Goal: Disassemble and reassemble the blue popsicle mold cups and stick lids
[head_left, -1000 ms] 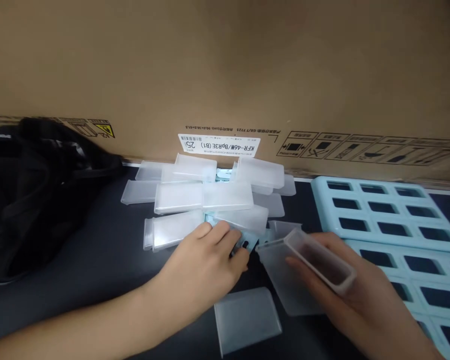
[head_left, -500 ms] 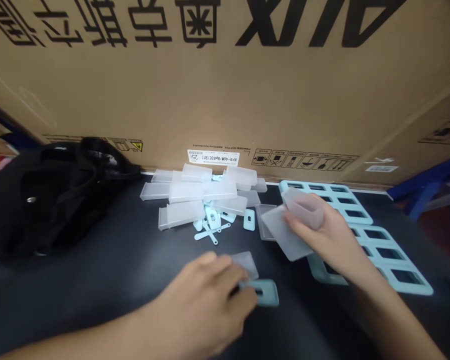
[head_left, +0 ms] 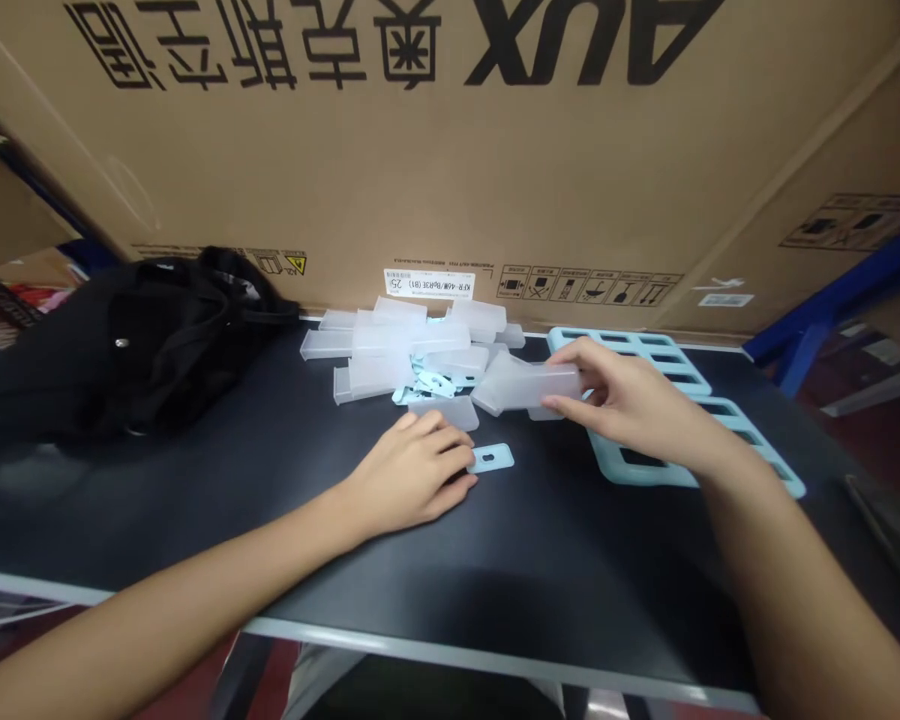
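Note:
My right hand [head_left: 622,400] is closed around the end of a translucent plastic box [head_left: 544,385], thumb below and fingers above. It holds the box just over the table, beside other translucent boxes. On the tabletop, the curled fingers of my left hand [head_left: 420,470] grip the left end of a light-blue slotted plate [head_left: 495,458], which lies flat; that end is hidden by the fingers. A clear box [head_left: 450,412] lies just beyond them. Behind it is a pile of translucent boxes [head_left: 390,340], with small light-blue parts [head_left: 435,382] in front of and among them.
Light-blue frames with rectangular openings [head_left: 607,465] lie at the right, partly behind my right hand. A black bag [head_left: 120,350] sits at the left on the black table [head_left: 270,500]. A large cardboard box [head_left: 420,180] stands along the back, with a blue post [head_left: 802,340] at the right.
The view has shifted, showing more of the table's front edge. My right hand has turned its translucent box to lie nearly level, lower and toward the pile. My left hand stays at the slotted plate.

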`<state>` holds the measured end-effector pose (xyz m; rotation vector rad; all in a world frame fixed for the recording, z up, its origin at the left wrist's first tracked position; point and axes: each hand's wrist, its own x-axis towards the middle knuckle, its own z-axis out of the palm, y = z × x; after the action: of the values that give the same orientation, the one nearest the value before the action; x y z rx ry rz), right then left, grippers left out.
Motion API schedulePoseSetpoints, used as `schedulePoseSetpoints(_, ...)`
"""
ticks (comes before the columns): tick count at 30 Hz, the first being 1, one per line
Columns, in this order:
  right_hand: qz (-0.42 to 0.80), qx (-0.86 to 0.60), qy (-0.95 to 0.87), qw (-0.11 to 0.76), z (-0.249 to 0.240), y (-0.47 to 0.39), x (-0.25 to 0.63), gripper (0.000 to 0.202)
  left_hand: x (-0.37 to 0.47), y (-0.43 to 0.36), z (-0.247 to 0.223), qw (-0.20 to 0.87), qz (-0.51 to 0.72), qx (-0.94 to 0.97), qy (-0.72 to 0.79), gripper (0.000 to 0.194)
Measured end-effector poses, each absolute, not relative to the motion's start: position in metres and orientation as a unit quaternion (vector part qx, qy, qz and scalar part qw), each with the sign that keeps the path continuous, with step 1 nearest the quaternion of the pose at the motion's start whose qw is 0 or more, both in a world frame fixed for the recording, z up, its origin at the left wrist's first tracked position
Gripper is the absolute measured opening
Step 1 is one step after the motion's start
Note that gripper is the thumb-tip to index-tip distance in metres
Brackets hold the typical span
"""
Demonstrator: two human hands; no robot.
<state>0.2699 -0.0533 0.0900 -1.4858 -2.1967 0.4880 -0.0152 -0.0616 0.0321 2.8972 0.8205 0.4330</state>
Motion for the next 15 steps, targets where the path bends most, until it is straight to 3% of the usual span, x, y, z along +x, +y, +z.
schedulePoseSetpoints(7, 0.233, -0.471, -0.833, 0.174, 0.096, -0.067, 0.252, 0.051, -0.021, -0.059, 0.03, 0.126, 0.162, 0.931, 0.302, 0.015)
schedulePoseSetpoints(15, 0.178, -0.411, -0.872, 0.199, 0.091, -0.071, 0.238, 0.023, -0.021, -0.053, 0.028, 0.149, 0.192, 0.914, 0.324, 0.023)
